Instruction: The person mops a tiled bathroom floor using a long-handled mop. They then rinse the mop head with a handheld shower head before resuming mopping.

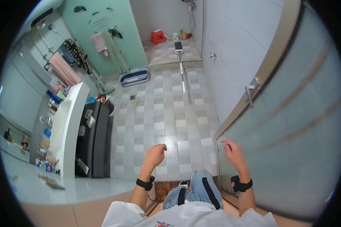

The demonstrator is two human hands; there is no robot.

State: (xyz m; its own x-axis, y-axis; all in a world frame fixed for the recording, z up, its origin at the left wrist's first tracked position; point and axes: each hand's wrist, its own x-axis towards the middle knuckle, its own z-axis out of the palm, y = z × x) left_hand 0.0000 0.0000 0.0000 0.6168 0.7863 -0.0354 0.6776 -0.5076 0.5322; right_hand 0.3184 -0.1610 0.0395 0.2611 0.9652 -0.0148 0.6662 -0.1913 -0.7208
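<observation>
- In the head view, the two hands are apart from each other, both raised in front of the body.
- The left hand [155,154] is seen from its back, over the tiled floor [159,121]; its fingers bend inward, and I cannot tell how tightly they are closed.
- The right hand [234,153] is loosely bent, with its fingers partly spread.
- The frosted glass door [291,143] is on the person's right side. The right hand appears just beside its near corner; I cannot tell whether they touch. The left hand is well apart from the door.
- The long edge of the door, with its metal frame [271,62], runs slantwise from beside the right hand toward the upper right.
- On this frame the metal handle [249,96] sticks out toward the room.
- Farther ahead, the long-handled mop [182,70] has its dark head away from the person and its shaft toward them.
</observation>
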